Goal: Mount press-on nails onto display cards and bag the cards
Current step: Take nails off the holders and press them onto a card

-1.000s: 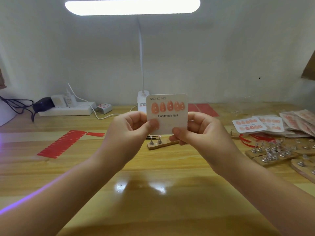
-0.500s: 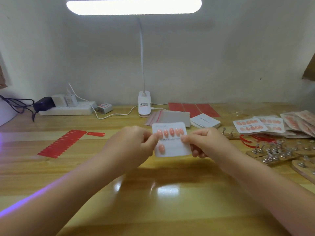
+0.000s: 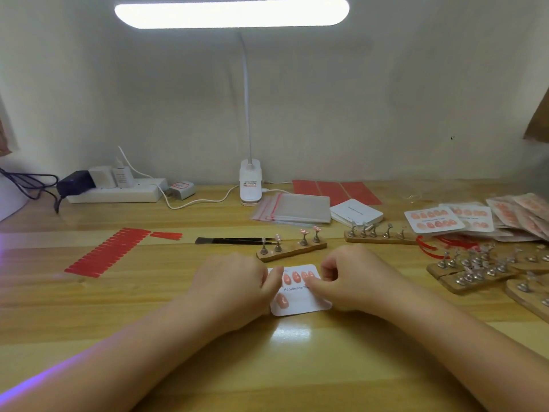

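Note:
A white display card (image 3: 303, 304) printed "Handmade Nail" lies flat on the wooden table (image 3: 148, 292), near the middle. It carries a row of orange-pink press-on nails along its top and one nail at its lower left. My left hand (image 3: 234, 283) holds the card's left edge, fingers curled and thumb on top. My right hand (image 3: 353, 278) holds the right edge the same way, its thumb covering part of the print. Just behind the card is a wooden nail stand (image 3: 292, 251) with a few nails on its metal pegs.
Black tweezers (image 3: 231, 240) lie left of the stand. Clear zip bags (image 3: 297, 208) and a blank card stack (image 3: 356, 214) sit behind, near the lamp base (image 3: 250, 185). Filled cards (image 3: 433, 220), bagged cards (image 3: 523, 212) and more peg stands (image 3: 472, 272) crowd the right. Red adhesive strips (image 3: 107, 252) lie left.
Both hands have brought the card down from in front of the camera to lie flat on the table. The stand and tweezers behind it have come into view.

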A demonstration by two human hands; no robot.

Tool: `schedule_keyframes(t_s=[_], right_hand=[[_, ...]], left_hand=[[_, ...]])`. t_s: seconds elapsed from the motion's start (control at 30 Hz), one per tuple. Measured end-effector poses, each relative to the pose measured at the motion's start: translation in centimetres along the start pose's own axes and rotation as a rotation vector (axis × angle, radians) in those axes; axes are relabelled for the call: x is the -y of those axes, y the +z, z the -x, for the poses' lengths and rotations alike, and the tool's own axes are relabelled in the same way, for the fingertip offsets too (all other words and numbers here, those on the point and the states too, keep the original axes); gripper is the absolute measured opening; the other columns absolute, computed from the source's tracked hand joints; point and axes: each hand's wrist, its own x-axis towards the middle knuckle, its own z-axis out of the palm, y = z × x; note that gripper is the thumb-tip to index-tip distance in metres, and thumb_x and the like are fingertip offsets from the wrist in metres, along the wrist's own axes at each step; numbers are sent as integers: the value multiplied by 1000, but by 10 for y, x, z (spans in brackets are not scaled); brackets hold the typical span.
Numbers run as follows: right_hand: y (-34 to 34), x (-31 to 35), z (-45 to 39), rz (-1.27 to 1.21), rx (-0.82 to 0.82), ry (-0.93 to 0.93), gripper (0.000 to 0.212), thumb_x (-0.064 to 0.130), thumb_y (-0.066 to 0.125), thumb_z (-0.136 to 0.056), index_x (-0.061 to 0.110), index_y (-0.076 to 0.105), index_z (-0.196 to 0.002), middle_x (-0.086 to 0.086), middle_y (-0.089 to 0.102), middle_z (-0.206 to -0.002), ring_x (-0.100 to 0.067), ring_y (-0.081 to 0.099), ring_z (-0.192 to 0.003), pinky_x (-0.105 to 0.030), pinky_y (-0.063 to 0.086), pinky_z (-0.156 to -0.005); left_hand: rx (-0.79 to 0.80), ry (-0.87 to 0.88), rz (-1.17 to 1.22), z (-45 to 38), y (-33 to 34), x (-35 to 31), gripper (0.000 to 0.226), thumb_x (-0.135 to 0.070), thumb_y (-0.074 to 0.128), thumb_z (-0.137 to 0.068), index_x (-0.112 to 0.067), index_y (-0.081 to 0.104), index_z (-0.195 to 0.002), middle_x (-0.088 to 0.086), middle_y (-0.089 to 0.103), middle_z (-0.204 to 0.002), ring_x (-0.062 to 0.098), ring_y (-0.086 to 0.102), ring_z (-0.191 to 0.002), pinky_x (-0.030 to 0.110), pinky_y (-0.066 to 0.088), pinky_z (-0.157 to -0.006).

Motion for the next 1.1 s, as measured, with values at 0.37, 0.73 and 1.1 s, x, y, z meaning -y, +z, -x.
schedule_keyframes(t_s=[0.37, 0.73, 1.1], right_hand=[[1, -5, -1, -105, -24, -8, 45, 40, 59, -80, 19, 37, -48, 5, 36, -49, -13, 32, -49, -31, 27, -53], [22, 5, 0, -341, -472, -50, 14, 27, 63, -82, 24, 65, -68, 10, 46, -50, -7, 44, -51, -25, 36, -50], [25, 2, -4, -598, -391, -93, 10, 25, 72, -84, 27, 77, -76, 1, 69, -64, -16, 59, -61, -40, 49, -65]], left_hand=[[-142, -106, 583, -21, 17, 28, 59, -47, 68, -83, -31, 40, -133, -19, 60, -114, 7, 53, -110, 34, 47, -95], [-405, 92, 660, -15, 15, 16, 52, -29, 76, -78, -26, 51, -123, -19, 63, -87, 4, 56, -89, 26, 49, -77], [-527, 236, 595, -2, 14, -1, 51, -37, 74, -68, -18, 59, -113, -18, 65, -81, 7, 58, -80, 30, 45, -78]])
